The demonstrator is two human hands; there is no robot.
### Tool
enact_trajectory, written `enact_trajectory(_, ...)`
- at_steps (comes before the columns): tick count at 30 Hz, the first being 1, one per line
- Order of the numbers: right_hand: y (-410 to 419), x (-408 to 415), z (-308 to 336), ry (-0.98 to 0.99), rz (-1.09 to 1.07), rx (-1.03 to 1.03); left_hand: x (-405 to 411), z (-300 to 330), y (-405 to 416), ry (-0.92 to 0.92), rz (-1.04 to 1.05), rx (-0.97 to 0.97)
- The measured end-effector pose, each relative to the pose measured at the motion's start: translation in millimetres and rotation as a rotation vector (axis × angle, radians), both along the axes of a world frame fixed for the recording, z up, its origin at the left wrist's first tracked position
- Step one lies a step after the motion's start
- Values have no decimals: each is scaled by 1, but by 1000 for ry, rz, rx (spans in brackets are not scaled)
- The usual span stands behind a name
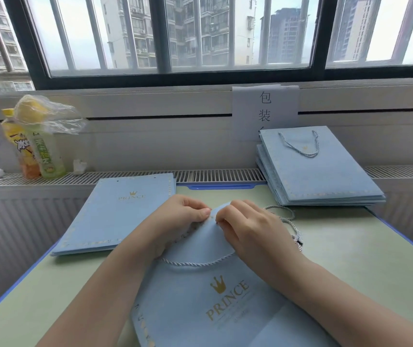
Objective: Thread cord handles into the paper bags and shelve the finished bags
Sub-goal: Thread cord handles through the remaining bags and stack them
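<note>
At the paper bag (pixel 200 291) top edge, left hand (pixel 175 221) and right hand (pixel 253 229), fingers curled, pinching it.

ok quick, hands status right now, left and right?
Left hand: pinching the top edge of the blue PRINCE paper bag.
Right hand: fingers curled, pinching at the same edge; whether it grips the cord there cannot be told.

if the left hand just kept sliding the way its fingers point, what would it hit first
The left hand points rightward, its fingertips almost meeting the right hand over the bag's top edge. It would likely meet the right hand's fingers first; depth between them is unclear.
</note>
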State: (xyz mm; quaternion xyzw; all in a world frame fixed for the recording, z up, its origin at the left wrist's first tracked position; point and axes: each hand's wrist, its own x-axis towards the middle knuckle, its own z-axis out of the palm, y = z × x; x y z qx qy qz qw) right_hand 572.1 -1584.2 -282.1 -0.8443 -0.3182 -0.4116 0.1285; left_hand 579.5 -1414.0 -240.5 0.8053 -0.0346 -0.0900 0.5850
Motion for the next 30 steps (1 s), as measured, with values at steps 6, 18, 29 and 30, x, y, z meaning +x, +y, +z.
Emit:
enact_trajectory(6, 0, -3, 4, 77, 22, 65, -3, 6, 10, 188, -76, -127)
enact_trajectory(18, -4, -3, 5, 180, 120, 90, 4, -2, 14, 288, -39, -125)
enact_trajectory(29, -7, 1, -3, 376, 112, -2, 7, -15, 7, 113, 42, -36)
enact_trajectory(30, -7, 1, -4, 369, 109, 4, 8, -16, 6, 80, 61, -22)
